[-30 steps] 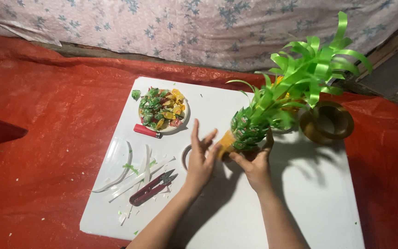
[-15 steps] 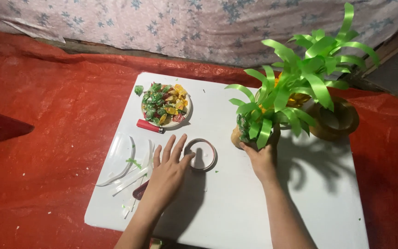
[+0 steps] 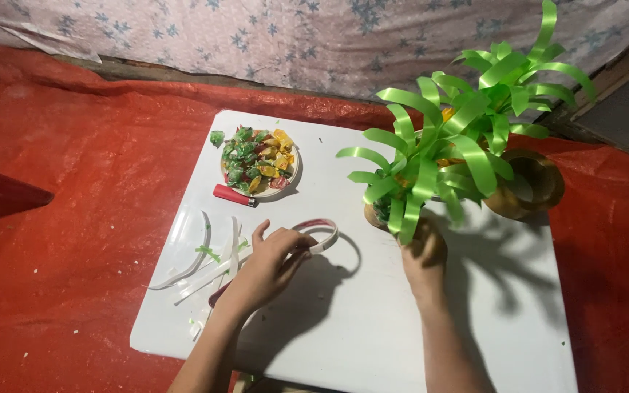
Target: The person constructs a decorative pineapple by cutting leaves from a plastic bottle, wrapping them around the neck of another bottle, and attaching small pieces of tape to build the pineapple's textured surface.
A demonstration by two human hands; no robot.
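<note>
Fingers of the left hand [image 3: 265,263] curl around a tape roll [image 3: 319,234], a thin ring with a white face and a reddish inner edge, tipped up on the white table [image 3: 343,327]; thumb and fingertips pinch its near rim, so the ring sits at about two o'clock from the palm, touching the fingers. At three o'clock from that hand, well apart across bare tabletop, the right hand [image 3: 424,255] is closed around the base of a craft tree [image 3: 431,164] made of curled green ribbon strips; the leaves rise at twelve o'clock from the knuckles and hide most of the pot, so how tightly the fingers clasp it cannot be told. A second green ribbon tree [image 3: 511,80] stands at two o'clock from the first, in a brown round holder [image 3: 529,185] at the table's far right edge. At eleven o'clock from the left hand sits a small plate [image 3: 294,178] heaped with green and orange wrapped sweets, a red lighter [image 3: 233,194] lying just beside it at six o'clock. Cut white strips [image 3: 198,262] with green scraps lie at nine o'clock from the left hand, near its wrist. Red sheeting [image 3: 74,182] covers the ground around the table
</note>
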